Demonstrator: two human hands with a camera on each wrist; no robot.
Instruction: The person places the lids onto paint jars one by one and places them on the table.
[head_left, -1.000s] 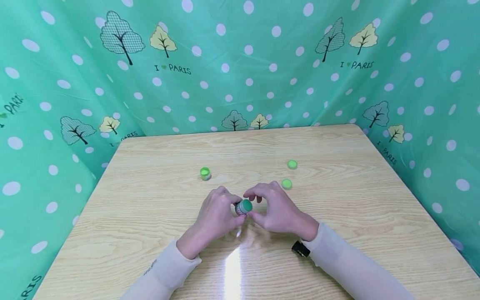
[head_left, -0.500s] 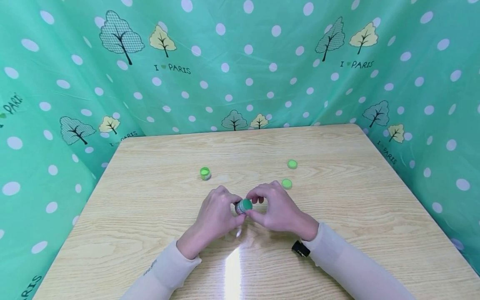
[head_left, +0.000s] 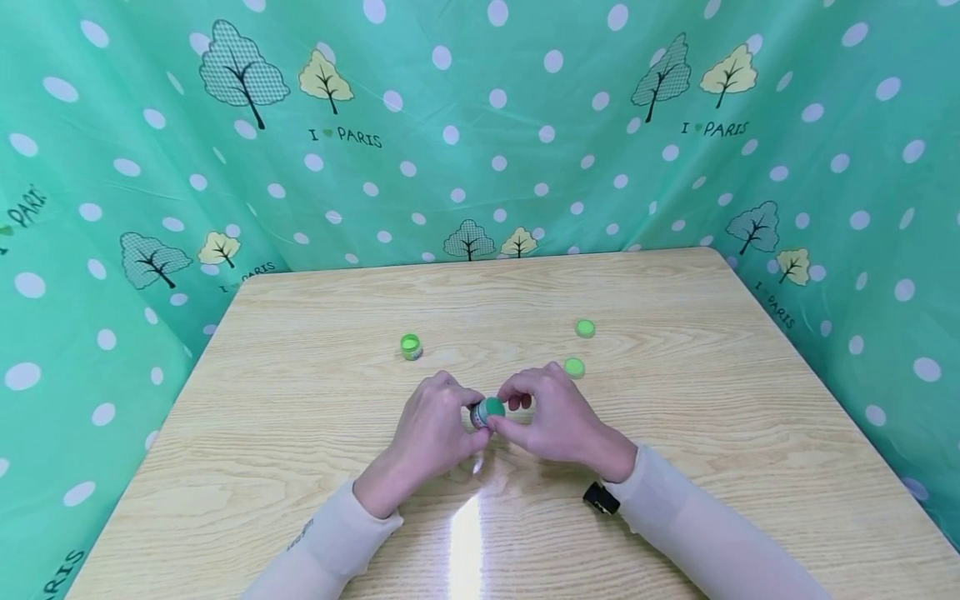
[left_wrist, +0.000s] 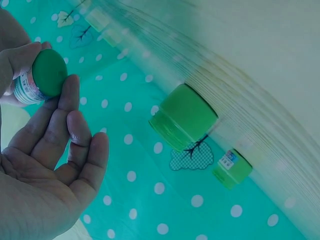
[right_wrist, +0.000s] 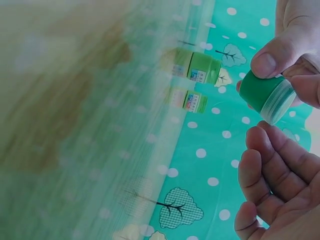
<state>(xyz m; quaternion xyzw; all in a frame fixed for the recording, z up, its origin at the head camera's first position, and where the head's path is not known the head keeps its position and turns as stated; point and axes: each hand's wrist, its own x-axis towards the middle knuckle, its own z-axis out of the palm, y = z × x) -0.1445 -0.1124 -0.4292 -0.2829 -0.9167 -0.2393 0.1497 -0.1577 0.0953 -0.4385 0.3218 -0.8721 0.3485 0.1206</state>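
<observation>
The left hand (head_left: 431,421) is clamped, thumb against forefinger, on the labelled side of a small dark green cylindrical jar (head_left: 492,411), just below the centre of the head view. The jar's other end is met by the right hand (head_left: 553,417), with the thumb laid on the lower rim and the forefinger bent against the upper right edge; the gap between the two is filled by the jar. In the right wrist view, the jar is shown between fingers at the upper right, where a thumb is pressed on its green surface.

The jar is tilted, its round green end turned towards the right of the head frame. A paler, ribbed, see-through band is seen near one end, and a printed label is wrapped around the side.

Up and to the left of the hands, an open bright green jar (head_left: 411,347) is set on the pale wood-grain table (head_left: 300,400). Two light green round pieces, one lower (head_left: 573,368) and one higher (head_left: 585,329), are placed right of centre. Pale long sleeves (head_left: 330,533) are worn, and a black device (head_left: 602,498) is seen at the right wrist. The background is filled by a green polka-dot curtain (head_left: 480,125) printed with trees.
</observation>
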